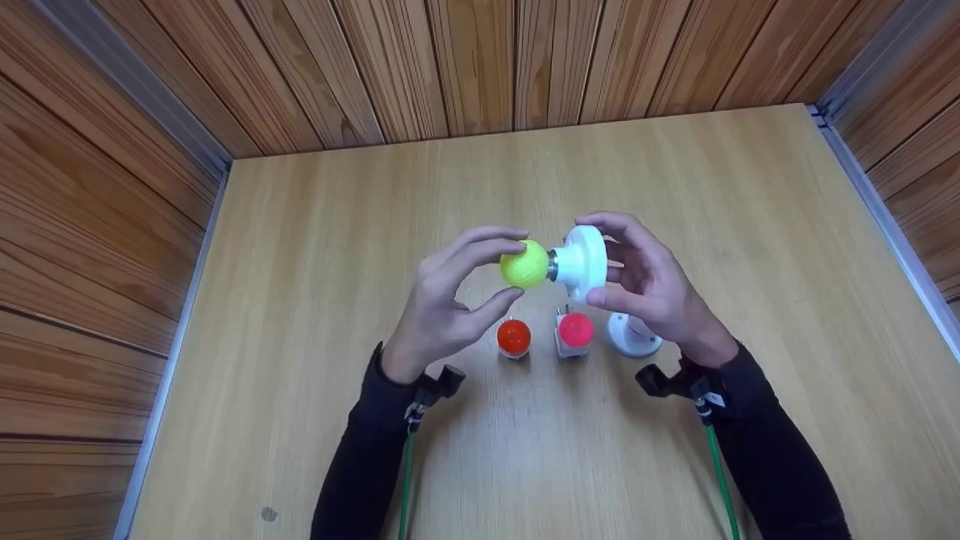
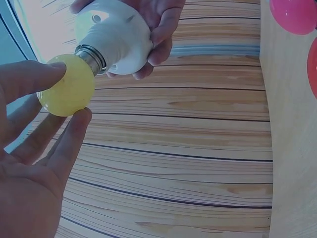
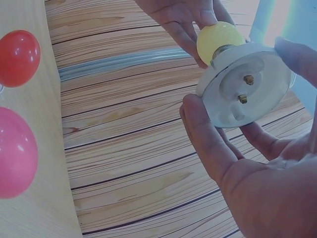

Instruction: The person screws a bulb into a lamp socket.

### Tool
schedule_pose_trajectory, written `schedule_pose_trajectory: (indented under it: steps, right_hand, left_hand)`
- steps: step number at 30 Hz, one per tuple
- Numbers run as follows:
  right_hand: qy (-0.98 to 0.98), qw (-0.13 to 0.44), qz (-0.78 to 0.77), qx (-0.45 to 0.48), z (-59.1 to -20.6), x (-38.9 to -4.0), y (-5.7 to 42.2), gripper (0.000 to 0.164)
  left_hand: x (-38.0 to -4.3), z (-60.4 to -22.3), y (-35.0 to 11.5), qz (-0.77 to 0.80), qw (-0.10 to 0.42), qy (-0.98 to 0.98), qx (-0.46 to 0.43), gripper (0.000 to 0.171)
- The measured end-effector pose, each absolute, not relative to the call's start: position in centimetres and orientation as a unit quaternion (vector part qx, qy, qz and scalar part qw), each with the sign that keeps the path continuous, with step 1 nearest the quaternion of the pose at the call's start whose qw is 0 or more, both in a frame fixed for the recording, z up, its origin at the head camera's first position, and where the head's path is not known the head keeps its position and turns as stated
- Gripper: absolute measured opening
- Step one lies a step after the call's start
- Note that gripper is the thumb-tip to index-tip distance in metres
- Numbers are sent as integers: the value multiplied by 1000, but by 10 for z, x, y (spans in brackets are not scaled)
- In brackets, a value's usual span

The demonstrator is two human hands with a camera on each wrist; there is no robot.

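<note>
My left hand [image 1: 454, 292] pinches a yellow light bulb [image 1: 524, 264] between thumb and fingertips. Around the rim of a white lamp socket [image 1: 584, 264], the fingers of my right hand [image 1: 649, 281] hold it sideways above the table. The bulb's metal screw base [image 2: 92, 58] sits at the socket's mouth, part of its thread still showing in the left wrist view. Facing the right wrist camera is the socket's round underside [image 3: 230, 106], with two brass terminals [image 3: 242, 98] in its recess.
On the wooden table [image 1: 337, 450] below stand a red bulb [image 1: 514, 337] on a white base and a pink bulb [image 1: 576, 330] on a white plug-in holder. A second white socket [image 1: 631, 337] lies beside them, partly behind my right hand. Wood-panelled walls [image 1: 480, 67] enclose the table.
</note>
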State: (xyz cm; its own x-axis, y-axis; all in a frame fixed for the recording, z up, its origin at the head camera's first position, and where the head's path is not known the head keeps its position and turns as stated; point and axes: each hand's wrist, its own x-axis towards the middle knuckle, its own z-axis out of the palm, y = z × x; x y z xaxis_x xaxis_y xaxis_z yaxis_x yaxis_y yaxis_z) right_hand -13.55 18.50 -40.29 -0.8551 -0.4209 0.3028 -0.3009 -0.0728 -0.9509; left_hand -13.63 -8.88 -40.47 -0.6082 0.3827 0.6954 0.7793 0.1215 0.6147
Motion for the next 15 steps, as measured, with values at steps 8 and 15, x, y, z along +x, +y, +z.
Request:
schedule_pose_trajectory:
  steps: [8,15]
  right_hand:
    - [679,-7,-665,-310,-405,-136,185,72]
    - [681,-28,-660,-315,-405,-135,185,75]
  left_hand:
    - [-136,-404,-87,-572,151,-721,-361,43]
    - [-134,-402,-90,-568,135,-741,-332,47]
